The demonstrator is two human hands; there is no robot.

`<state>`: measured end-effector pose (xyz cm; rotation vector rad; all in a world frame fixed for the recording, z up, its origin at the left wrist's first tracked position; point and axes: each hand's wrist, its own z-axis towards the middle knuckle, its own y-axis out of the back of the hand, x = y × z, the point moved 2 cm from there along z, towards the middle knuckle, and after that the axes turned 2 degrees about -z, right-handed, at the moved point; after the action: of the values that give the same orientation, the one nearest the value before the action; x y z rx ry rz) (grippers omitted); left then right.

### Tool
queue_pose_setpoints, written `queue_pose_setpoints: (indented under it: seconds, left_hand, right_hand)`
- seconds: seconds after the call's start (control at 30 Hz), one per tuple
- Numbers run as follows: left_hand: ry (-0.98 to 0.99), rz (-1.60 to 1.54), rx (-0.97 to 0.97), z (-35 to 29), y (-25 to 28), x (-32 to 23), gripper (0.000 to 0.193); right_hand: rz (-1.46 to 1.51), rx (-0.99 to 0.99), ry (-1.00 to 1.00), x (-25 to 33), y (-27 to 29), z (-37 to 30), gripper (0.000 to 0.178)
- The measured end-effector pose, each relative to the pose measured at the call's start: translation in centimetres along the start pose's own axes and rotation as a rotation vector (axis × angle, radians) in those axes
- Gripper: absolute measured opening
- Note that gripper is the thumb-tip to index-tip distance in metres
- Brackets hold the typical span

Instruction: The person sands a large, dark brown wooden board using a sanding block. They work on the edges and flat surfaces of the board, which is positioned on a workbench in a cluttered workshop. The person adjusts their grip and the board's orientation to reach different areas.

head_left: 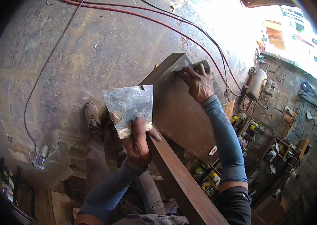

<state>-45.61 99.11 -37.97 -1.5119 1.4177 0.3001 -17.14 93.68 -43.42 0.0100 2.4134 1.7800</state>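
Note:
My left hand is closed on a flat, smeared metal plate with a tapered outline, the thumb lying over its near edge. To its right, a large brown wooden panel has a raised board edge along its far side. My right hand presses down at the panel's far end, fingers bent around a dark, flat rectangular piece; its exact kind is unclear. Past the left wrist, a long brown wooden beam slants toward the lower right.
Red hoses and a dark cable cross the stained floor. A spray gun sits lower left, near my shoe. At right are a tank-like compressor and shelving crowded with cans and tools.

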Motion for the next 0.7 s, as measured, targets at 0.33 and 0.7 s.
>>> queue_pose_setpoints:
  seconds: [0.33,0.7]
  left_hand:
    - [0.026,-0.05,-0.026,-0.4,-0.1,-0.4,0.019]
    - [0.054,-0.073,-0.064,-0.1,0.0,0.7,0.021]
  right_hand:
    - [0.237,0.084,-0.403,7.1,-0.2,0.3,0.061]
    - [0.047,-0.1,-0.03,7.6,0.5,-3.9,0.062]
